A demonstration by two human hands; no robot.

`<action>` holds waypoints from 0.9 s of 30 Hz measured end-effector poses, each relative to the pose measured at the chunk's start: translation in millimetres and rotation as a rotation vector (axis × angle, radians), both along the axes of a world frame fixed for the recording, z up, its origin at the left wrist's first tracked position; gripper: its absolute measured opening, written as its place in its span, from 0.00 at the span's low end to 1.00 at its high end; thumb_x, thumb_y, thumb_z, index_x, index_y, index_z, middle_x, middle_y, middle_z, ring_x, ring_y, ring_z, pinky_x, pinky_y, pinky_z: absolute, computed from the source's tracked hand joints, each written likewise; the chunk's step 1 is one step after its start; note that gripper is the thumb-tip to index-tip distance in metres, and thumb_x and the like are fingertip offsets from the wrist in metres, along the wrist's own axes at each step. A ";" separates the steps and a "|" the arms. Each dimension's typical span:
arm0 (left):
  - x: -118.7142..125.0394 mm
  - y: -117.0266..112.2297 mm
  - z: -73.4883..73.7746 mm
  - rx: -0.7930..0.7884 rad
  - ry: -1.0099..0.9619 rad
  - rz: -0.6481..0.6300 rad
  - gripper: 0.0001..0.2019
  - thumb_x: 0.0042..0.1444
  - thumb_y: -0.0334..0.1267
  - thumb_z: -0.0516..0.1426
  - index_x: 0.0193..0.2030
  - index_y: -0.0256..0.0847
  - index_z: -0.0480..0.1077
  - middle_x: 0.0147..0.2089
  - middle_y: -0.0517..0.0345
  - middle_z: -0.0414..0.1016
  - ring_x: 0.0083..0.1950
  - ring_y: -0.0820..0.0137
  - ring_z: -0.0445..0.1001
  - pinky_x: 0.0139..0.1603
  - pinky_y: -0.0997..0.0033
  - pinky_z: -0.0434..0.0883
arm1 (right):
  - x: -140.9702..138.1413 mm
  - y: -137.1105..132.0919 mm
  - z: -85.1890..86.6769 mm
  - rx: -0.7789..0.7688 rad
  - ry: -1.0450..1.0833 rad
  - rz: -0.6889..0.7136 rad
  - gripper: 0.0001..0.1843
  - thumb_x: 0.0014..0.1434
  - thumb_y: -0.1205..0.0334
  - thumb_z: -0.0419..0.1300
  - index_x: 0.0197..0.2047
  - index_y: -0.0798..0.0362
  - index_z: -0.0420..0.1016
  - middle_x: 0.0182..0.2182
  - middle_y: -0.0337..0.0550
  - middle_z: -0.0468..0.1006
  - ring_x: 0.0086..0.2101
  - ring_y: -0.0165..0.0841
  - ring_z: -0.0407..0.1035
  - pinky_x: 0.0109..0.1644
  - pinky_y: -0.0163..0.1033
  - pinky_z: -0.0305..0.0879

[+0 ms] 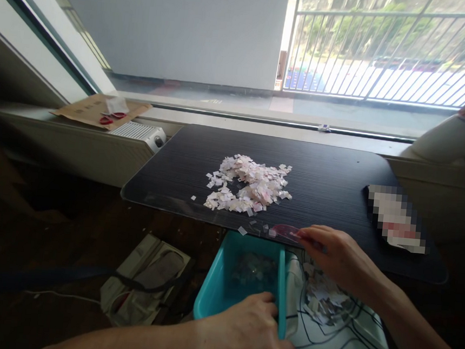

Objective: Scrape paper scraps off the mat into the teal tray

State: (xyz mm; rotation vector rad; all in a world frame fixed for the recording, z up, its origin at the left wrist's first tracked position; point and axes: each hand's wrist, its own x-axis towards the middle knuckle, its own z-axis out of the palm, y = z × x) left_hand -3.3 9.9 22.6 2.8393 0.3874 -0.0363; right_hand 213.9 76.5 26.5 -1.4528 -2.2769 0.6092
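Note:
My left hand point(249, 328) grips the near right rim of a turquoise plastic bin point(211, 289), fingers curled over it. The bin is tucked under the front edge of a black tabletop point(330, 175), with a few small pieces lying on its floor. Pinched in my right hand point(331, 251) is a flat, see-through pink plastic piece point(286, 232), resting at that front edge. A few small pale squares point(243, 231) lie or hang at the edge just left of it, above the bin. Behind them spreads a loose heap of small pale paper-like squares point(260, 185).
A bag with dark lines point(335, 341), holding more scraps point(323, 296), stands right of the bin. A blurred-out phone-like object point(395, 218) lies at the table's right. Red-handled scissors point(111, 117) rest on cardboard point(81, 109) at the sill. A box point(145, 281) sits on the floor.

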 end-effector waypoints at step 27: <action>0.2 -0.3 -7.1 -0.002 -0.011 -0.004 0.13 0.52 0.41 0.66 0.26 0.41 0.66 0.17 0.61 0.67 0.22 0.65 0.67 0.37 0.65 0.68 | -7.4 3.0 2.1 0.035 -0.029 0.087 0.10 0.64 0.66 0.55 0.40 0.52 0.80 0.36 0.44 0.81 0.35 0.34 0.74 0.40 0.36 0.69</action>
